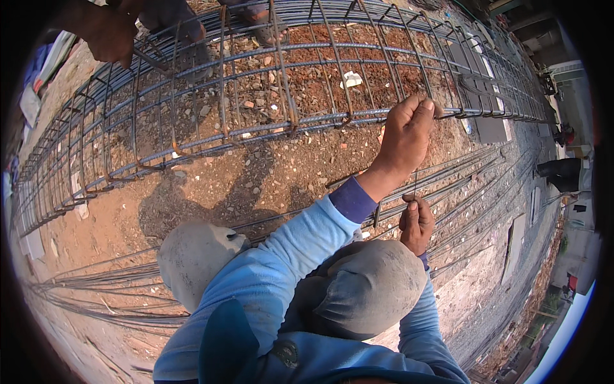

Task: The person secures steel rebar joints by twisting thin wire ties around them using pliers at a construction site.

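Observation:
A long rebar cage (pixel 256 130) of ribbed bars and square stirrups stretches across the view in front of me. My left hand (pixel 407 131) is closed at its near lower bar, thumb and forefinger pressed together. What those fingers grip is hidden. Below it and nearer to my body, my right hand (pixel 416 224) pinches a thin tie wire (pixel 416 184), which rises toward my left wrist. A short dark rod (pixel 377 216) shows to the left of my right hand; I cannot tell whether it is held.
Another person's hand (pixel 112 40) is over the cage's far left side, with their feet (pixel 272 33) behind it. Loose rebar (pixel 121 281) lies on the ground on both sides of my knees (pixel 371 288). Gravel, rubble and a white scrap (pixel 351 79) show through the cage.

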A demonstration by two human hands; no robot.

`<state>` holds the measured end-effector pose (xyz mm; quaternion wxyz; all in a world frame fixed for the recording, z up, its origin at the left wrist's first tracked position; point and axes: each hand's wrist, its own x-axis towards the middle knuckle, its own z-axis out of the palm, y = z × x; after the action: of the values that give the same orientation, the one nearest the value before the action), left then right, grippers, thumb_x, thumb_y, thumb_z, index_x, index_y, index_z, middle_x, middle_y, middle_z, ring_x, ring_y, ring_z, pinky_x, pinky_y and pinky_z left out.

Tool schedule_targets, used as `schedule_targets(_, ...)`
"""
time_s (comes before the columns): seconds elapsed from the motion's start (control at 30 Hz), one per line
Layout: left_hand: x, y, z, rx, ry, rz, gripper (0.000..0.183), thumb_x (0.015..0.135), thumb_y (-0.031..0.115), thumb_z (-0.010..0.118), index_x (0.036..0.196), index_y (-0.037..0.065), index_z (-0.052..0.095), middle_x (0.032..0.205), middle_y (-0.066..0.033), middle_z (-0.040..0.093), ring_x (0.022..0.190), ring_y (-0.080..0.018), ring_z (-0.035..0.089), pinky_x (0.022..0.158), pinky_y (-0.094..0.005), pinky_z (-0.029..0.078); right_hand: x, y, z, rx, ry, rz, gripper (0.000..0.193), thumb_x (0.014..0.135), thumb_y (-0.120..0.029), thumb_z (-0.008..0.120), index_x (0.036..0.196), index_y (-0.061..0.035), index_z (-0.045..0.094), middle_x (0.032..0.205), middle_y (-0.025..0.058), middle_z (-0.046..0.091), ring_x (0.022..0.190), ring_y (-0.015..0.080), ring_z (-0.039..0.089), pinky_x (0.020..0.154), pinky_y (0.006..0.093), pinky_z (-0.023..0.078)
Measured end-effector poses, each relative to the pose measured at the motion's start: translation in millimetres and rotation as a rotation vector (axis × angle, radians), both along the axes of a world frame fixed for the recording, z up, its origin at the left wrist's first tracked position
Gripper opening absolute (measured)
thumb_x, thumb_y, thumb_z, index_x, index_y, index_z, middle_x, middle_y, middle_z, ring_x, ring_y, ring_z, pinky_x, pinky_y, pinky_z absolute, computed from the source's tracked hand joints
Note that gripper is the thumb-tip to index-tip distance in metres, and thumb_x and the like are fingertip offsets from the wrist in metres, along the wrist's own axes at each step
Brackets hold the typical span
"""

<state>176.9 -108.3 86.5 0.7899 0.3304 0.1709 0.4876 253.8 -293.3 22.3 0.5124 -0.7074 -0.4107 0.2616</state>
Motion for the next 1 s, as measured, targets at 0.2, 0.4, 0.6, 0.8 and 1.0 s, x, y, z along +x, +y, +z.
schedule_targets(0.2, -7.9, 17.0, 8.2, 0.008, -0.078, -0.103, 0.025, 0.099, 0.022, 0.045, 0.097, 0.001, 0.059, 0.064, 0.0026, 0.046, 0.045, -0.0060, 0.042, 0.042, -0.0226, 0.037, 2.3, 9.9, 17.9, 0.003, 0.561, 0.031, 0.027, 0.098, -0.024, 0.051, 0.102, 0.0014, 0.060, 0.057, -0.0050, 0.039, 0.046, 0.0047, 0.030, 0.043, 0.0231, 0.023)
schedule_targets(0.4, 0.0, 7.2, 4.8, 0.129, -0.010, -0.193, 0.024, 0.098, 0.020, 0.044, 0.101, 0.000, 0.058, 0.068, 0.0004, 0.051, 0.058, -0.0090, 0.055, 0.054, -0.0250, 0.049, 5.5, 6.9, 13.4, -0.024, 0.677, 0.023, 0.027, 0.098, -0.024, 0.050, 0.102, 0.0005, 0.060, 0.058, -0.0050, 0.040, 0.048, 0.0049, 0.031, 0.044, 0.0224, 0.023)
schedule_targets(0.6, -8.6, 8.3, -0.9, 0.064, 0.123, -0.174, 0.024, 0.098, 0.018, 0.043, 0.098, -0.001, 0.058, 0.063, 0.0045, 0.042, 0.052, -0.0043, 0.039, 0.049, -0.0214, 0.036, 0.7, 5.1, 9.6, -0.131, 0.651, 0.137, 0.031, 0.100, -0.027, 0.048, 0.108, 0.0007, 0.060, 0.060, -0.0065, 0.037, 0.050, 0.0038, 0.030, 0.046, 0.0214, 0.024)
schedule_targets(0.8, -28.4, 44.5, 5.1, 0.005, 0.211, 0.035, 0.023, 0.097, 0.018, 0.047, 0.101, -0.001, 0.058, 0.066, 0.0056, 0.041, 0.051, -0.0031, 0.035, 0.047, -0.0207, 0.032, 18.7, 21.0, -18.3, -0.173, 0.542, 0.169, 0.032, 0.098, -0.025, 0.051, 0.113, 0.0014, 0.059, 0.077, -0.0016, 0.054, 0.065, 0.0081, 0.049, 0.061, 0.0229, 0.040)
schedule_targets(1.0, -57.2, 80.9, 3.5, 0.261, 0.691, 0.093, 0.028, 0.096, 0.024, 0.049, 0.101, -0.001, 0.060, 0.066, 0.0053, 0.044, 0.055, -0.0035, 0.038, 0.049, -0.0216, 0.033, 76.4, 25.8, -112.0, -0.467, 0.297, -0.132, 0.047, 0.092, -0.035, 0.060, 0.119, 0.0032, 0.057, 0.095, 0.0085, 0.067, 0.084, 0.0166, 0.063, 0.075, 0.0288, 0.049)
